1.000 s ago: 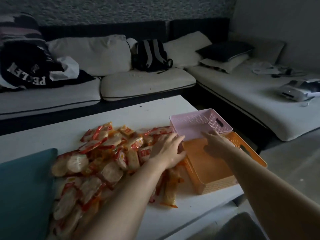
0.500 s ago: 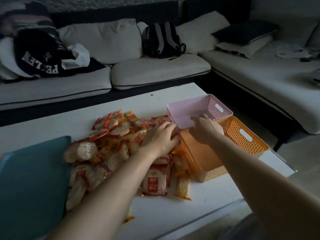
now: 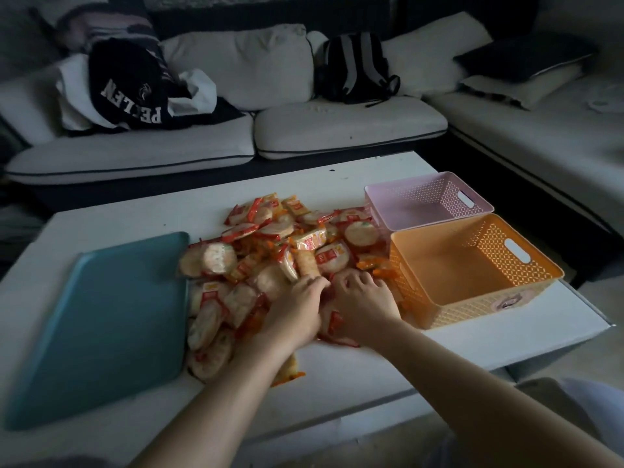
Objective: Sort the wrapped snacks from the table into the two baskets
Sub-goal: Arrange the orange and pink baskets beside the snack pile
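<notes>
The wrapped snacks [image 3: 277, 244] lie heaped mid-bench [image 3: 337, 369], between a teal tray [image 3: 101, 325] and the two baskets. Both hands are down on the heap's near edge, side by side. The left hand [image 3: 295, 312] bends its fingers [image 3: 315, 282] against the foot of an oblong pack [image 3: 306, 263]. The right hand [image 3: 364, 300] curls over packs just beside the orange basket [image 3: 472, 309] (whether either hand actually grips one, I cannot tell). The pink basket [image 3: 422, 197] stands just behind the orange one.

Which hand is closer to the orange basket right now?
Right. The right hand is on the snack pile just beside the orange basket; the left hand is further left on the pile, with the right hand between.
</notes>
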A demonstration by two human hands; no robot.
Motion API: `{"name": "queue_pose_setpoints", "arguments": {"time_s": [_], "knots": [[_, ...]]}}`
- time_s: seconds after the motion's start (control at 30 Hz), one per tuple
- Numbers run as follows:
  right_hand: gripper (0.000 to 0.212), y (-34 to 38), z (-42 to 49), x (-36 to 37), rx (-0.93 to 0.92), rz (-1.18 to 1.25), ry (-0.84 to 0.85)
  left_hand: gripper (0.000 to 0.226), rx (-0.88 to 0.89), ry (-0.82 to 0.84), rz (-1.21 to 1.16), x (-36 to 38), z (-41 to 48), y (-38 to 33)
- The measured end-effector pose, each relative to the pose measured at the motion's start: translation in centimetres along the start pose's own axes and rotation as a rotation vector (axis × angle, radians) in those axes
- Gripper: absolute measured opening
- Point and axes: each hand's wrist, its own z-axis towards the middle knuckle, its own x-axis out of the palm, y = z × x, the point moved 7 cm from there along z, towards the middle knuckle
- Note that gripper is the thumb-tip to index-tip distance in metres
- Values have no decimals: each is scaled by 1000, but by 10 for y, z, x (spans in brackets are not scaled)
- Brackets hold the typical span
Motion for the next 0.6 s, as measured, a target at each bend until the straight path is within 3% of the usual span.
{"name": "queue_pose_setpoints", "arguments": {"time_s": [0.07,0.17,0.27,0.37,0.43,0.6], "knots": [[74,-7,0,-4,-7,75,43,51,-12,-26,-78,-1,2,-1],[48,-31,3,-7,-22,192,145,47,-7,-44,-79,3,9,-6],[23,-62,6,-23,10,316,47,43,30,-49,121,14,22,-18],[8,-85,7,-39,97,404,-46,69,50,55,211,27,31,-31],[7,-93,11,-42,149,430,-100,77,68,69,292,29,34,-34],[18,-103,31,-54,188,620,-144,66,53,18,362,13,39,-25]]}}
